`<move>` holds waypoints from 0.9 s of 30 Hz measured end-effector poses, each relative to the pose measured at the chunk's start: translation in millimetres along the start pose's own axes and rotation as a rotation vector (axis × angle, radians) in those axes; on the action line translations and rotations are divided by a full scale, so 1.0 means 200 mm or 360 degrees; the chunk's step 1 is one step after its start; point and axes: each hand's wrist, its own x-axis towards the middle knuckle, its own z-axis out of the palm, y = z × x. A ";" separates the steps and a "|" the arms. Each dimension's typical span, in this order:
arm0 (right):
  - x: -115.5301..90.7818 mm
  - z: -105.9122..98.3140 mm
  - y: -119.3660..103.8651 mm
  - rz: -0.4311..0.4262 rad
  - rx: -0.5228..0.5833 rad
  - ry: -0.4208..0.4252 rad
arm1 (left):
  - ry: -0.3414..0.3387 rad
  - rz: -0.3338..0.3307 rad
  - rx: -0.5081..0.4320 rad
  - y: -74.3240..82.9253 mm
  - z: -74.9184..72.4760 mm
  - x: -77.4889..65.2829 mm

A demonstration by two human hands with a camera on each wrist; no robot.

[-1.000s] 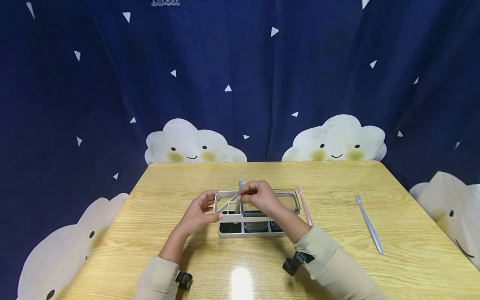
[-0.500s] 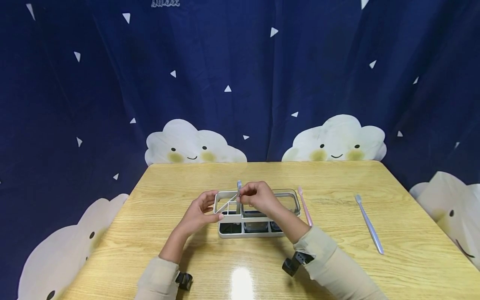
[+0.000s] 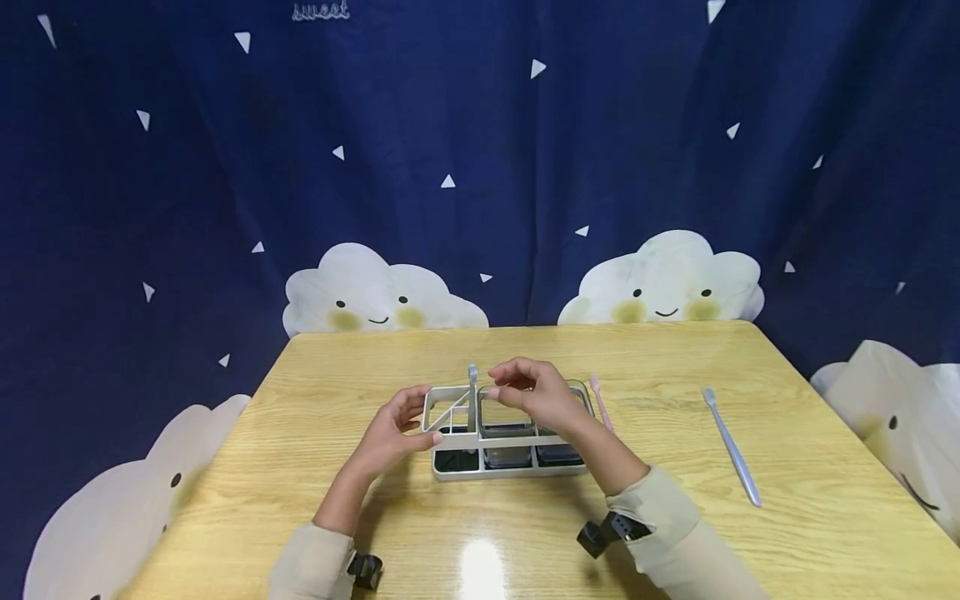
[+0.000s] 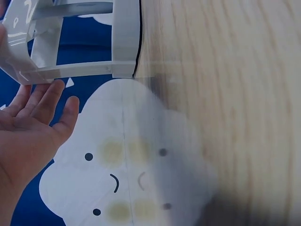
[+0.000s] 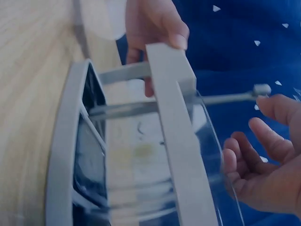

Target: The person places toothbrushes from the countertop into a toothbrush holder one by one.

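Note:
A light grey toothbrush holder (image 3: 495, 442) with an upper frame and a lower tray stands mid-table. My left hand (image 3: 392, 429) holds its left end, thumb at the front rim and fingers at the back. One blue-grey toothbrush (image 3: 472, 377) stands upright in a slot beside the divider, bristles up; the right wrist view shows its handle (image 5: 127, 109) running down through the frame. Just right of the toothbrush head, my right hand (image 3: 536, 393) hovers above the holder with fingers loosely bent and nothing in them. Clear cups (image 3: 507, 456) sit in the holder's wider section.
A pink toothbrush (image 3: 601, 402) lies on the table behind the holder's right end, partly hidden by the right arm. Farther right lies a lavender-blue toothbrush (image 3: 731, 447). A blue curtain (image 3: 480, 125) hangs behind the wooden table (image 3: 637, 542).
My right hand has let go of the toothbrush and moved slightly right, fingers spreading. The toothbrush now stands by itself in the slot. My left hand keeps its hold; the head view shifted slightly.

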 end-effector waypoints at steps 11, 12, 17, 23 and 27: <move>-0.06 -0.20 0.00 -0.0014 -0.0154 -0.0117 | 0.0014 -0.0008 0.0041 0.00 0.01 0.00; -0.07 -0.21 0.00 -0.0014 -0.0156 -0.0113 | 0.0015 -0.0010 0.0036 0.00 0.01 0.00; -0.10 -0.28 0.01 -0.0020 -0.0163 -0.0078 | 0.0012 -0.0027 0.0013 -0.01 0.00 0.00; -0.13 -0.36 0.03 -0.0070 -0.0161 -0.0045 | 0.0003 -0.0037 0.0006 0.00 0.00 -0.01; -0.15 -0.40 0.04 -0.0079 -0.0133 -0.0029 | 0.0006 -0.0048 -0.0003 0.00 0.01 -0.01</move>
